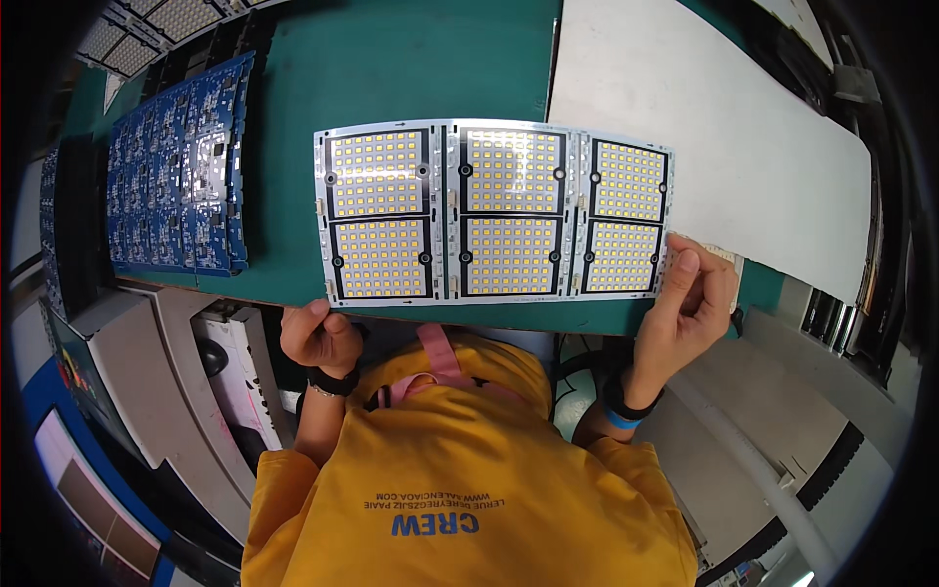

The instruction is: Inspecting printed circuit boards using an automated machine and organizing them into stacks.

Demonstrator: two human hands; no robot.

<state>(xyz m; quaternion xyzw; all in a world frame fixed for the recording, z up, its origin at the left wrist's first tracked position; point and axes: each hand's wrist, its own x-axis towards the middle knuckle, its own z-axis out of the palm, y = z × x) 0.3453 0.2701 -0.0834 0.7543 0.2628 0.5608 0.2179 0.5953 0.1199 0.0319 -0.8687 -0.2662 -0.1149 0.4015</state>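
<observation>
A white LED circuit board panel (440, 214) with six black-framed blocks of small yellow LEDs lies in front of me, over the green mat. My left hand (321, 338) pinches its near left corner between thumb and fingers. At the right edge, my right hand (693, 298) grips the panel, thumb near the rim and fingers curled behind. Both hands wear dark wristbands, and a blue band also shows on the right wrist. The panel's underside is hidden, so I cannot tell whether it rests on the mat or is raised.
Blue circuit boards (181, 176) stand in a row on the left. More LED panels (122, 44) sit at the far left. A large white sheet (714, 127) covers the right of the green mat (411, 59). Grey machine housing (147, 382) flanks the bench's near left.
</observation>
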